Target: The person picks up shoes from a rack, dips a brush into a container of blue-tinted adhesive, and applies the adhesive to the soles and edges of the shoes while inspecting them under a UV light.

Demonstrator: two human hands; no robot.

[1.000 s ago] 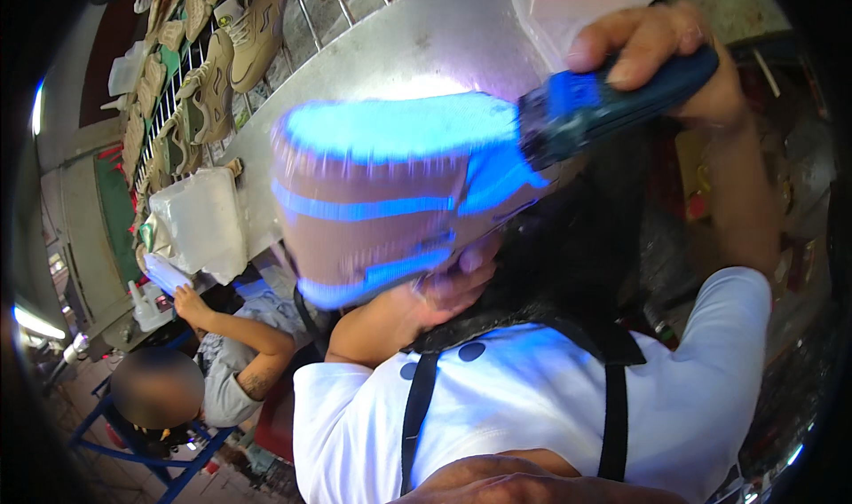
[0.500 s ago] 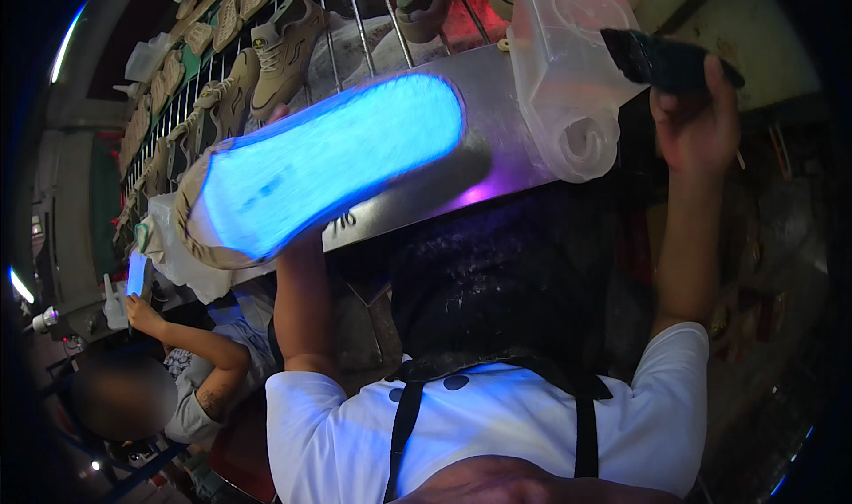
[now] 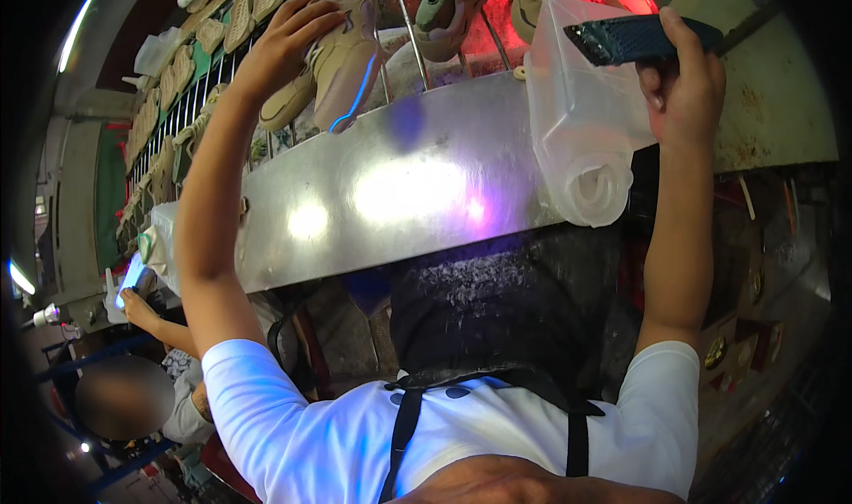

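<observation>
My left hand [image 3: 288, 43] is closed over a tan lace-up shoe [image 3: 349, 60] at the metal rack. A thin blue glow runs along the shoe's sole edge, and its underside faces away. Right beside it sits another tan shoe [image 3: 288, 103], partly behind the held one. In my right hand [image 3: 688, 82] is a wide, dark brush [image 3: 635, 41], its wet-looking end pointing left. That brush is above a translucent plastic jug [image 3: 581, 105], which has a cut opening and lies at the right end of the metal ledge.
A shiny metal ledge [image 3: 382, 185] crosses in front of me. Beyond it is a rack of metal bars [image 3: 404, 29] with more shoes, such as an olive shoe [image 3: 448, 11]. Pale soles [image 3: 240, 20] lie farther left. A co-worker's hand [image 3: 139, 311] holds a glowing piece at lower left.
The shoe in my left hand went from above the ledge, its sole glowing blue toward me, to the rack, turned over. My right hand with the brush shifted slightly left and up.
</observation>
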